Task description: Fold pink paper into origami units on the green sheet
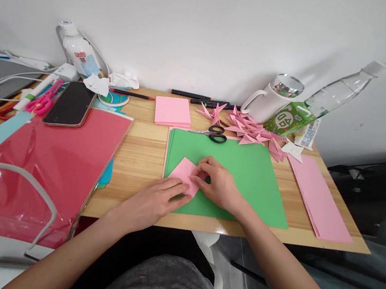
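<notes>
A small pink paper square (184, 172) lies on a green sheet (247, 173) at the front of the wooden desk (143, 151). My left hand (153, 202) rests flat on the paper's lower edge, fingers stretched out and pressing it down. My right hand (218, 182) pinches a fold at the paper's right corner, fingers curled together.
Black-handled scissors (216, 133), a pink paper stack (172, 110) and several folded pink pieces (248, 126) lie behind the green sheet. Pink strips (319, 197) sit at the right edge. A red plastic folder (45, 164), phone (71, 104), glue bottle (80, 54), white mug (272, 98) and water bottle (334, 96) are around.
</notes>
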A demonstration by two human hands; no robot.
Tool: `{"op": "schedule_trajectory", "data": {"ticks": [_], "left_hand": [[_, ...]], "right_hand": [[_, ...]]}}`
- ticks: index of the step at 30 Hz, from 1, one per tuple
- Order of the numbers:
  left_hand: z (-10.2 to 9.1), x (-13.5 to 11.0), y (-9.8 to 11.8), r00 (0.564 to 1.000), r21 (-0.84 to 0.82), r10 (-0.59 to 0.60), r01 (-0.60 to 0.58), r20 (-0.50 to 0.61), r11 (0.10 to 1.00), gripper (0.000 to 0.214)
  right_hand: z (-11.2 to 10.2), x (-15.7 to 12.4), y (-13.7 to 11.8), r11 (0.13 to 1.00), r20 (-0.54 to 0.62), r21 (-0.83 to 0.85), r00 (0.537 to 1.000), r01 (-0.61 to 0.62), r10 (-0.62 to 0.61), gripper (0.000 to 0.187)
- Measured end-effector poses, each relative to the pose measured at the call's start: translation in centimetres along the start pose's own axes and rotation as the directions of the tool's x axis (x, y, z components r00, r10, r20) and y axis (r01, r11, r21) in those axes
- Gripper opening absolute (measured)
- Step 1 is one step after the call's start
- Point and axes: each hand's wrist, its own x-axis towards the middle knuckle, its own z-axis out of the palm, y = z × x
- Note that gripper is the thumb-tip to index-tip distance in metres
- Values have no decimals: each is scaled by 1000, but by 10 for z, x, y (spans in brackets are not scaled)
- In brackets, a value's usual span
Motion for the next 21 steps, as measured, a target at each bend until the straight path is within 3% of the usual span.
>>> {"op": "schedule_trajectory", "data": {"ticks": [14, 21], "left_hand": [[2, 0, -2, 1000, -21, 10, -10, -23, 1000, 37], [0, 2, 0, 999, 5, 1, -1, 36, 1000, 39]], "right_hand": [[1, 3, 0, 998, 6, -60, 1000, -9, 10, 5], [4, 0, 7, 999, -24, -13, 999, 37, -38, 4]]}}
